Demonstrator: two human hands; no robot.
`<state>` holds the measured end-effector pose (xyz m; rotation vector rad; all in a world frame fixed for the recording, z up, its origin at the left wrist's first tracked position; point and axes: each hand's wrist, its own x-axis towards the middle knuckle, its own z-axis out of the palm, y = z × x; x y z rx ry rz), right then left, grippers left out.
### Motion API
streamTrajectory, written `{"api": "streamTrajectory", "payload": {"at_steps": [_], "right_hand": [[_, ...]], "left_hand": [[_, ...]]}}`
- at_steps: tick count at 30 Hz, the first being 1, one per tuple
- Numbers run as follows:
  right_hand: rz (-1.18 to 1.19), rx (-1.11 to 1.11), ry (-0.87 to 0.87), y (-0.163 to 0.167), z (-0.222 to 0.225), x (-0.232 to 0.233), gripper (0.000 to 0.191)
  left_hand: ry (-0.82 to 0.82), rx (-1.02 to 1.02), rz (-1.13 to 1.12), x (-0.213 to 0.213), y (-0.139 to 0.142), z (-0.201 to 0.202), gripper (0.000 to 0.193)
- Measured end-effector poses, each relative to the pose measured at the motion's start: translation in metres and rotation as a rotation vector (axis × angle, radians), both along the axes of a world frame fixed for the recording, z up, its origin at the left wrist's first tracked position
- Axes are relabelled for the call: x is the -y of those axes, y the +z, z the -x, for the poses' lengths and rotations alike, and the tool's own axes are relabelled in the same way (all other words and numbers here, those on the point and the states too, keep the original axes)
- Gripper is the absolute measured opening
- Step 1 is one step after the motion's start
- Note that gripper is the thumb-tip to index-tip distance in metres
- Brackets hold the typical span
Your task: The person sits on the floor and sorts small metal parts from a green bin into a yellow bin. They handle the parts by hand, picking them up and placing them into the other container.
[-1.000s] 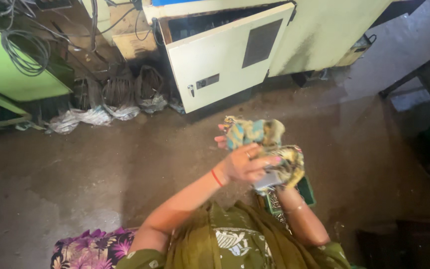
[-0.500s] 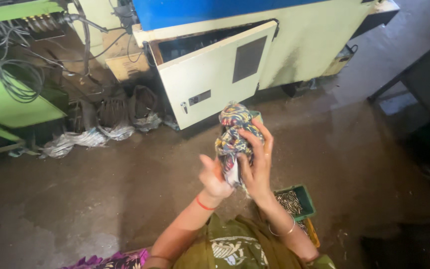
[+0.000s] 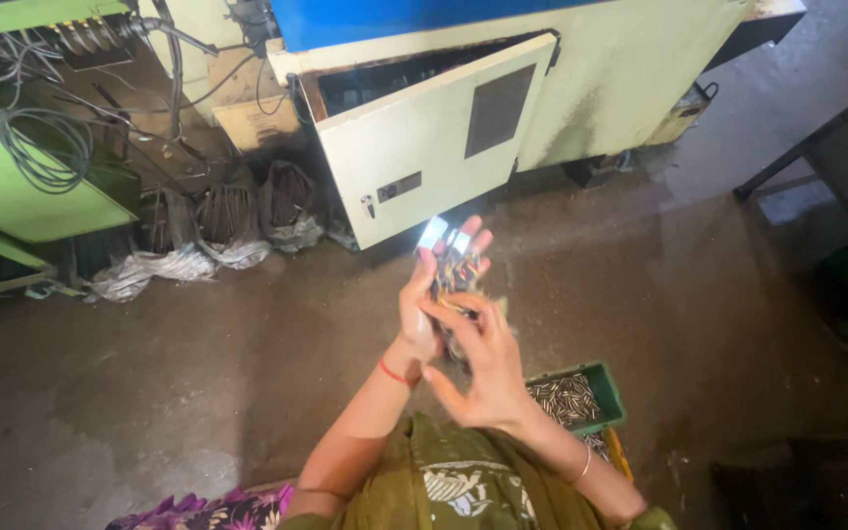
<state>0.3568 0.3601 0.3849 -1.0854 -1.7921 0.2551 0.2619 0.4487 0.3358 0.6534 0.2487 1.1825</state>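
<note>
Patterned cloth bundle (image 3: 451, 278) clamped between left hand (image 3: 422, 312) and right hand (image 3: 483, 365), fingers curled on it — above green tray of small metal parts (image 3: 571, 397). Risk: loose grip, bundle dropping into tray.

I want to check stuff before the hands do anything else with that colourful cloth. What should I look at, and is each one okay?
1. Left hand has hold of the patterned cloth: ok, its fingers wrap around it.
2. Right hand is on the cloth too: ok, its fingers press on the lower part.
3. Cloth is off the dirty floor: ok, it is held up in the air.
4. Green tray of small metal pieces sits flat and out of the way: ok, it is below the right wrist.
5. Nothing is wrapped inside the cloth: cannot tell, the folds hide it.
6. Open cabinet door is away from the hands: ok.
</note>
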Motion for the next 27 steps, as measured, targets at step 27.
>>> {"api": "streamTrajectory", "payload": {"at_steps": [27], "right_hand": [[-0.119, 0.387, -0.401, 0.007, -0.036, -0.020, 0.022]], "left_hand": [[-0.499, 0.335, 0.220, 0.009, -0.072, -0.004, 0.046]]}}
